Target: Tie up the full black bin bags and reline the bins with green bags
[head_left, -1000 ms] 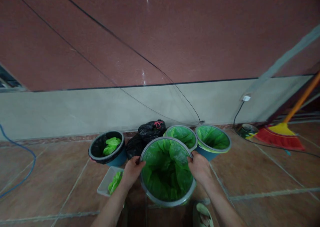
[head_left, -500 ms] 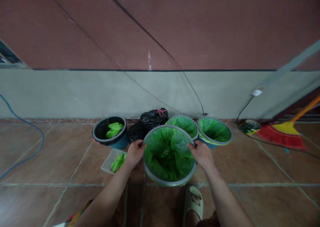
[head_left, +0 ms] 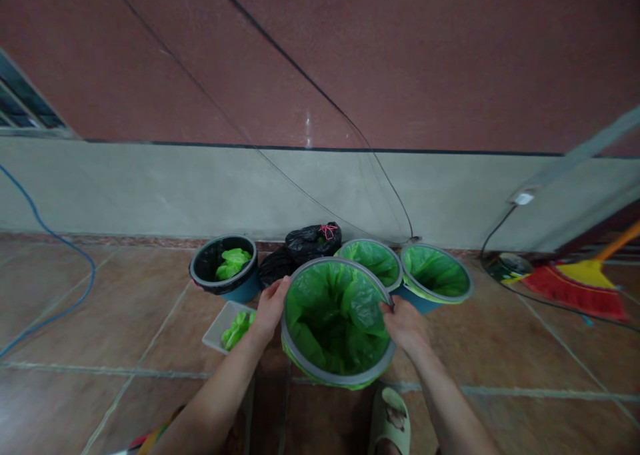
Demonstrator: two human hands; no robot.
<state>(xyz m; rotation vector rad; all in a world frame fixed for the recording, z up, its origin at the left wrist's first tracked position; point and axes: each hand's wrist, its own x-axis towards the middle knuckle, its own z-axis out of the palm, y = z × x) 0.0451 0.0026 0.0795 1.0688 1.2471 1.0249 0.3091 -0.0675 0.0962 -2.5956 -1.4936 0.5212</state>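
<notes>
A round bin with a grey rim stands on the tiled floor in front of me, lined with a bright green plastic bag. My left hand grips the rim on its left side, fingers curled over the edge. My right hand holds the rim on the right side, fingers closed on it. The bag's edge is folded over the rim at the front.
Two more green-lined bins stand behind, by the wall. A black-lined bin holds crumpled green bags. Tied black bags lie between them. A clear tray of green bags sits left. A broom lies right; my slipper is below.
The bin has stayed between my hands while the view shifted a little. The green bag's edge now shows folded over the front rim.
</notes>
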